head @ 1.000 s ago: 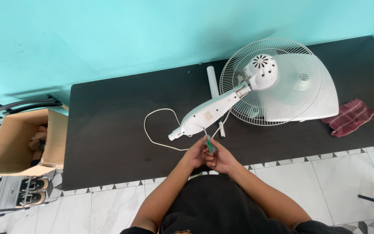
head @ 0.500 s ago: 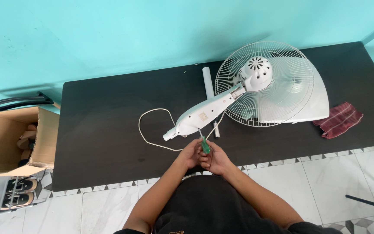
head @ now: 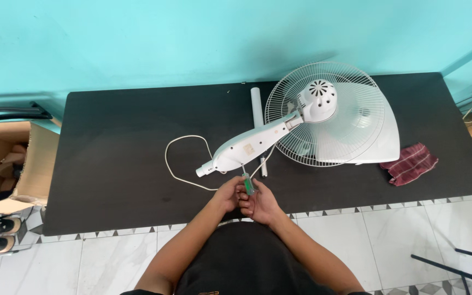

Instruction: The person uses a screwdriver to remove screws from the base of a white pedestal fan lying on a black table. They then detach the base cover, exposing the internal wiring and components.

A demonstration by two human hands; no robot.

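At the table's near edge, my left hand [head: 228,194] and right hand [head: 259,203] stay wrapped, fingers closed, around the green-handled screwdriver [head: 247,184], tip unmoved on the white plastic fan neck [head: 249,146].

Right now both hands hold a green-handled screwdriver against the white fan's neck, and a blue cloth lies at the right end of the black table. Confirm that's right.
One detail is wrong: the cloth is red, not blue, as the head view shows. The rest stands: the left hand and right hand hold the green-handled screwdriver against the white fan's neck, and the cloth lies at the right end of the black table.
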